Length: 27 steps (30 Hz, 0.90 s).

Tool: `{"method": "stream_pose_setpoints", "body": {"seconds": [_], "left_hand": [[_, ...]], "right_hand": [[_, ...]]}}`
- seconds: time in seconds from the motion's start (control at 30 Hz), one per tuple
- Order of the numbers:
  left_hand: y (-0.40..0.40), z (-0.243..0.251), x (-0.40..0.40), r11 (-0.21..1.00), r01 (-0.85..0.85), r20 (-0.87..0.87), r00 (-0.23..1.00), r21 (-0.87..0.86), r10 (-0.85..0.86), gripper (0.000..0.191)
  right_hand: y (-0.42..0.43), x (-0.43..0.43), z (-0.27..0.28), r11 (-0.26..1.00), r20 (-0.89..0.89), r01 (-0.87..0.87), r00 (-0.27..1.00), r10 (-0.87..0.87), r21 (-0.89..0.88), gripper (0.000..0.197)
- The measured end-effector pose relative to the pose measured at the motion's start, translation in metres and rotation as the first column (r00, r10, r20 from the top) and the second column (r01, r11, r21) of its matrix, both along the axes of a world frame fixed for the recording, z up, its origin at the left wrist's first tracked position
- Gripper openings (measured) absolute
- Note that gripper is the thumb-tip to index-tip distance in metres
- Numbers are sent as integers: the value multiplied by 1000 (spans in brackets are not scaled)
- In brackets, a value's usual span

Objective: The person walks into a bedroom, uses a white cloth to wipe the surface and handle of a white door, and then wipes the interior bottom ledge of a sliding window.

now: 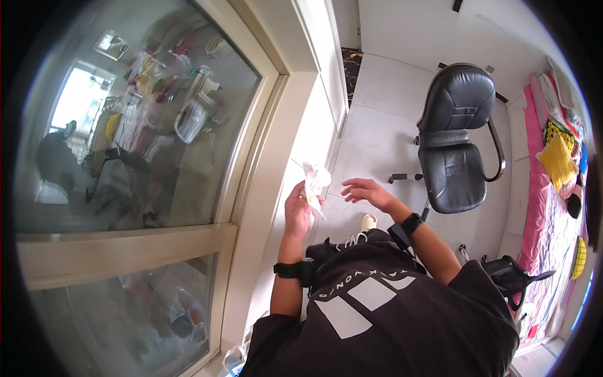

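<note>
My left hand (297, 209) grips a crumpled white sheet (314, 186), perhaps tissue or thin plastic, in front of my body. Its lower end hangs to a point beside my fingers. To the right, my right hand (367, 193) is raised with its fingers apart and nothing in them, a short gap away from the sheet. Black bands circle both wrists. Below the hands show the dark shirt I wear and a cream-coloured shoe (369, 221) on the tiled floor (372, 122).
Close on my left stands a glass panel (141, 155) in a beige frame (256, 188), full of reflections. A black office chair (454, 141) is at the right. Beyond it, a bed (541, 226) carries a yellow cushion (557, 161) and bedding. A plastic bag (234, 360) lies low at the left.
</note>
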<state>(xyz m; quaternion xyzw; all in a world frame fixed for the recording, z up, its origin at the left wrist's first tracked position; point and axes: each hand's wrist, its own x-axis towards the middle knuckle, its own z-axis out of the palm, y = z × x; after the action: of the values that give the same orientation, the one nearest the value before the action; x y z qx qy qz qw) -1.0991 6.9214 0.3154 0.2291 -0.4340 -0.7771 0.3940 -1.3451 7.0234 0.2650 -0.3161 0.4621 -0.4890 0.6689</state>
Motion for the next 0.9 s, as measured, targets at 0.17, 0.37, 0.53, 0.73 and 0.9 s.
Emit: {"method": "stream_pose_setpoints", "body": {"seconds": [0.17, 0.37, 0.53, 0.73, 0.9], "left_hand": [[-51, -24, 27, 624, -105, 543, 398, -774, 740, 19], [-83, -114, 103, 677, -5, 676, 22, -736, 736, 51], [-92, -147, 28, 641, 289, 596, -237, -711, 767, 63], [-185, -125, -99, 472, 392, 570, 183, -789, 801, 60], [-255, -116, -170, 423, 419, 577, 373, -803, 727, 57]], "right_hand": [[-9, -44, -3, 995, -117, 41, 992, -51, -90, 37], [50, -96, -85, 914, -194, 320, 941, -276, 250, 36], [74, -125, -99, 788, -282, 432, 899, -335, 440, 35], [5, -154, -97, 781, -279, 355, 930, -239, 514, 35], [-129, -165, -57, 961, -481, 98, 876, 41, 260, 36]]}}
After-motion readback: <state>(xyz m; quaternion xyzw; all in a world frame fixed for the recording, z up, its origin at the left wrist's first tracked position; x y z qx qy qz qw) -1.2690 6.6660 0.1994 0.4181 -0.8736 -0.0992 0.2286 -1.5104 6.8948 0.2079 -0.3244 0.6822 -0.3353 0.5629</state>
